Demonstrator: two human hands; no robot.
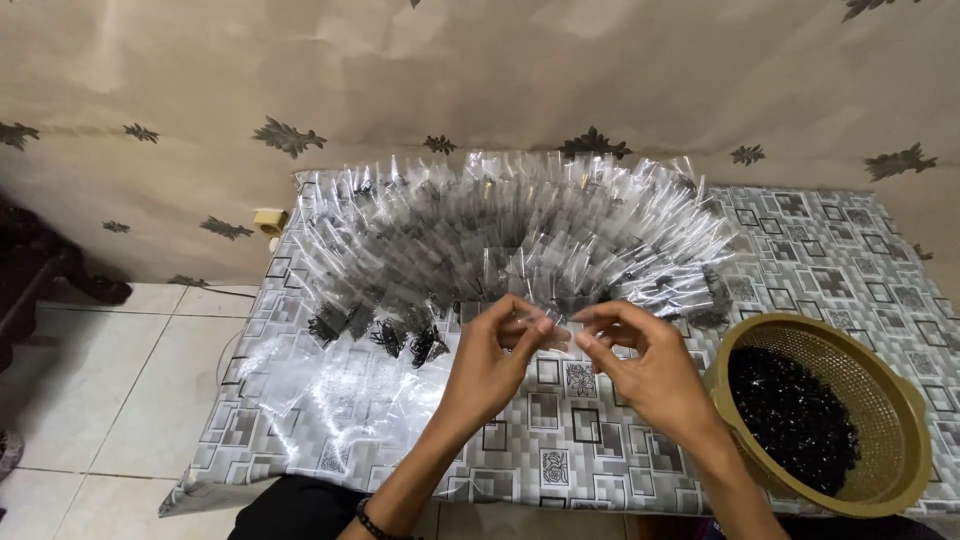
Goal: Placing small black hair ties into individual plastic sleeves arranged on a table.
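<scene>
My left hand (495, 360) and my right hand (640, 365) meet above a low table, and together their fingertips pinch a small clear plastic bag (560, 335). Just behind the hands, a big fan-shaped stack of small clear bags (510, 235) lies on the patterned grey cloth (570, 440); several of those bags hold something dark. To the right of my right hand stands a tan plastic colander (890, 400) filled with small black pieces (790, 415).
A loose sheet of clear plastic (300, 385) lies on the cloth at the left. Behind the table hangs a beige wall covering with dark leaf prints (290, 135). White floor tiles (110, 390) lie to the left, beside dark furniture (30, 270).
</scene>
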